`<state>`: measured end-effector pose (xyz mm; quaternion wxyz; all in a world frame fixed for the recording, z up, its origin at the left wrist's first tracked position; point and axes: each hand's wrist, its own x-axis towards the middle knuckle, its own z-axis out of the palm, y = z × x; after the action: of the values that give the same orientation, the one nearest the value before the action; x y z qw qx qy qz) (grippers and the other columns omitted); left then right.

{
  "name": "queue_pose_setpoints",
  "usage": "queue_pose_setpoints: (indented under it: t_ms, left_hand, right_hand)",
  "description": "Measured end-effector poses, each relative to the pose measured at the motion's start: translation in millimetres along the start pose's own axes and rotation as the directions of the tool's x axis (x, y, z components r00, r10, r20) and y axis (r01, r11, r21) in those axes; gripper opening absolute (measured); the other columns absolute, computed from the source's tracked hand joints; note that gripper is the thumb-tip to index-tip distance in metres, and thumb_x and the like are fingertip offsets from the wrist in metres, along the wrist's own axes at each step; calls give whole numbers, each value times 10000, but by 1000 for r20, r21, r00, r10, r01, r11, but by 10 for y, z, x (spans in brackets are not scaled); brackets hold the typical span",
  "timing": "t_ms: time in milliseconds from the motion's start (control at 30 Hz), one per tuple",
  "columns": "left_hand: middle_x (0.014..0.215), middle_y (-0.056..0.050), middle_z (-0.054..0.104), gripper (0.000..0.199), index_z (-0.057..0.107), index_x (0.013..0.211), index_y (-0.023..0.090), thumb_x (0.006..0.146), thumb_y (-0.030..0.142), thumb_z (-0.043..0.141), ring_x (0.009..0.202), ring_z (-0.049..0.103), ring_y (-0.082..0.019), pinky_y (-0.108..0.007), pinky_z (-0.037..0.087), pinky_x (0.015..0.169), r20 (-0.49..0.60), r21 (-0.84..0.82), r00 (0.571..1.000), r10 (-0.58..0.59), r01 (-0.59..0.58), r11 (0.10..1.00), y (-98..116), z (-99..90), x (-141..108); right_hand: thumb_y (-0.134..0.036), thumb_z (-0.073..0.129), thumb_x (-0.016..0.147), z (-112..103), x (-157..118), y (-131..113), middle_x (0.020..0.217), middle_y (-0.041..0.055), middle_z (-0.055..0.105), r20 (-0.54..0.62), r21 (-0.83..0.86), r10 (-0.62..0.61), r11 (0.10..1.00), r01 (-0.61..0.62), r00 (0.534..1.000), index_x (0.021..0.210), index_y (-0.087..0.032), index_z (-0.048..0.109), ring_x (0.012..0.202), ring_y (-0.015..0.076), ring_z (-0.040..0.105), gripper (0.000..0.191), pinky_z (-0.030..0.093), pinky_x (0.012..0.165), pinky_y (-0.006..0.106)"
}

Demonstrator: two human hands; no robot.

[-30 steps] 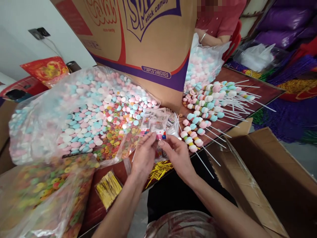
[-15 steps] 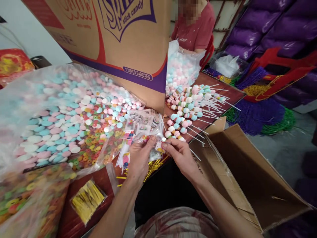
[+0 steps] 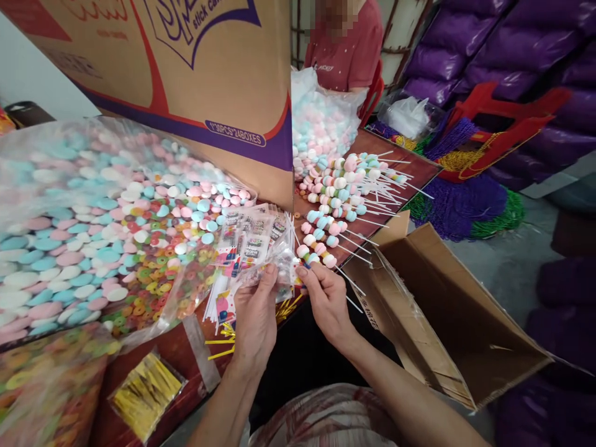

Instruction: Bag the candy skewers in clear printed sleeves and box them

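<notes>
Between my two hands is a small clear plastic bag [image 3: 282,268] with coloured print. My left hand [image 3: 256,310] pinches its left side, thumb on top. The fingertips of my right hand [image 3: 329,301] are closed on its right edge. Just beyond lie more printed clear bags [image 3: 249,233] in a loose stack, with white sticks [image 3: 213,304] beside them. Gold twist ties [image 3: 288,307] lie partly hidden behind my hands. To the right of the bags, candy skewers [image 3: 321,248] of pastel marshmallows and gummy rings rest in a pile, their white sticks pointing right.
A large carton [image 3: 186,93] stands at the back. Pastel marshmallows [image 3: 60,248] and gummy rings [image 3: 149,285] spread across the left. A packet of gold ties [image 3: 146,394] lies in front. An open cardboard box [image 3: 447,310] is at right. Behind the table sits a person [image 3: 344,49].
The whole view has shifted, so the table and carton appear farther left. Both hands keep hold of the bag, and my right fingers have shifted slightly at its edge.
</notes>
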<state>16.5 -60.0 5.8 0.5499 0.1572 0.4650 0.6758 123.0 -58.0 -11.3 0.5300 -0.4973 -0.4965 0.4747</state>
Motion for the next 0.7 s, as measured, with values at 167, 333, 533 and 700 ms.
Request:
queue_pose_setpoints:
  t_ms: [167,333,533,700]
  left_hand:
    - [830,-18,734,271,715,728,177,685,416,835,741,658,-116,-225,529,684,13,3,1000,24,-24,1000,-14,27,15]
    - [846,-5,744,221,717,725,196,618,281,890,861,681,-143,-253,544,798,16,-70,999,37,-36,997,-7,104,66]
    - [668,33,675,243,678,677,168,655,313,873,640,622,-70,-212,526,710,-84,-155,993,-79,65,986,-29,174,280]
    - [727,18,692,221,672,739,170,720,320,833,666,640,-78,-216,519,681,-135,-192,966,-221,193,962,-37,117,472]
  right_hand:
    - [-472,544,935,-35,33,-23,559,-43,365,35,26,32,999,-33,999,558,-200,397,555,100,315,487,272,529,258]
    - [-488,570,915,-196,142,-88,556,-45,375,127,-28,65,998,-62,990,561,-199,406,542,96,320,485,264,511,249]
    - [-407,503,967,-576,395,-27,685,3,577,-77,-432,-200,890,148,977,683,-192,583,640,141,491,365,366,625,274]
    - [-287,565,925,-948,683,222,904,75,677,-14,-898,-426,403,177,904,929,-193,704,809,209,503,168,308,727,336]
